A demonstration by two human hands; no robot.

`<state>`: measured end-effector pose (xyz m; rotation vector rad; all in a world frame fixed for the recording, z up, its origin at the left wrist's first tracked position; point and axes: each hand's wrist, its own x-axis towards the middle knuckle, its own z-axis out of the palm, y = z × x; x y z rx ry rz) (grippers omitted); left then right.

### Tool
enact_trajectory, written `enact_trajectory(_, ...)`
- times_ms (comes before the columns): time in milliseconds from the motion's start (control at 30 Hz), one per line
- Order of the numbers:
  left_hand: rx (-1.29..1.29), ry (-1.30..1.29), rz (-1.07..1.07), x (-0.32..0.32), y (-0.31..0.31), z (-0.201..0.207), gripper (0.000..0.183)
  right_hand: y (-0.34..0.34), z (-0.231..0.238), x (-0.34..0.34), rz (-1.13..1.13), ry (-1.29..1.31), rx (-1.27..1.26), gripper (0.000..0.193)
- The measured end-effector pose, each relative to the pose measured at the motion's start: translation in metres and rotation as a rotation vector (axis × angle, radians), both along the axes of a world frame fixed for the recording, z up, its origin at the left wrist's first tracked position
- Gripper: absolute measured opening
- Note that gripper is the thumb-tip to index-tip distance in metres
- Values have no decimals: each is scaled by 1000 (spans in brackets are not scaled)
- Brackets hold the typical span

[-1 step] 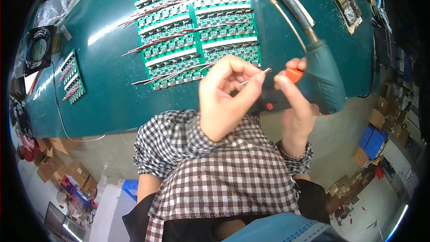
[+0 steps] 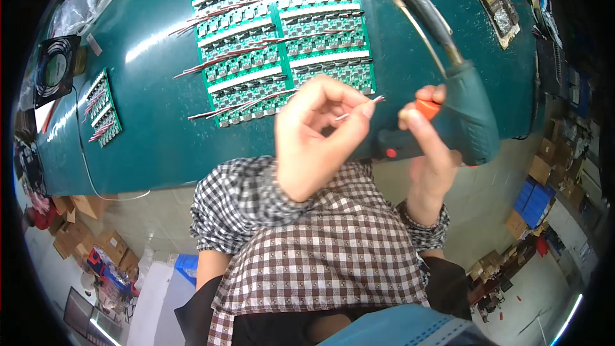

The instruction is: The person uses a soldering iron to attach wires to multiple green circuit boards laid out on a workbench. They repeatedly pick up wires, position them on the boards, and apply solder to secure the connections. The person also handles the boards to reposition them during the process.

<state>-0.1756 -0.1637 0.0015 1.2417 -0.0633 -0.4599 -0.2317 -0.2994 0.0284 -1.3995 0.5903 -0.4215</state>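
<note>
My left hand [image 2: 314, 131] pinches a short bundle of thin wires [image 2: 379, 98] between thumb and forefinger, its tips pointing right. In my right hand [image 2: 430, 170] is a soldering gun [image 2: 475, 118] with a dark green body and a metal barrel angled up and away to the left. Fingers of that hand rest at its orange trigger [image 2: 428, 109]. Behind my left hand, two panels of green circuit boards [image 2: 330, 45] lie side by side on the table, with red and black wires [image 2: 224, 61] laid across them in rows. My left hand covers the lower part of the boards.
A smaller circuit board [image 2: 106, 112] with wires lies at the left, near a black fan [image 2: 56, 70] and a clear plastic bag [image 2: 90, 0]. A scorched, shallow block [image 2: 496, 9] sits at the far right of the green table [image 2: 160, 134]. A white cable [image 2: 90, 173] hangs over the front edge.
My left hand with the wires has shifted slightly to the left. My right hand and the soldering gun have moved a little to the right, widening the gap between the hands.
</note>
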Motion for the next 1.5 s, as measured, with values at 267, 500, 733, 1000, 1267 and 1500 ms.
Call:
enact_trajectory(267, 541, -359, -165, 33, 49, 19, 9, -54, -1, -35, 47, -96, 125, 24)
enact_trajectory(500, 675, -587, -171, 37, 28, 7, 10, -65, 3, -62, 141, -6, 5, 51)
enact_trajectory(733, 660, -589, -215, 44, 9, -8, 9, -67, 4, -63, 119, 11, 30, 53)
enact_trajectory(1000, 837, -755, -175, 44, 4, -17, 11, -60, 3, -72, 29, 64, 46, 55)
enact_trajectory(1267, 856, -743, -172, 45, 2, -19, 10, -52, 8, -77, -10, 72, 78, 48)
enact_trajectory(1500, 823, -701, -160, 41, 0, -16, 10, -48, 12, -79, 33, 165, -8, 51)
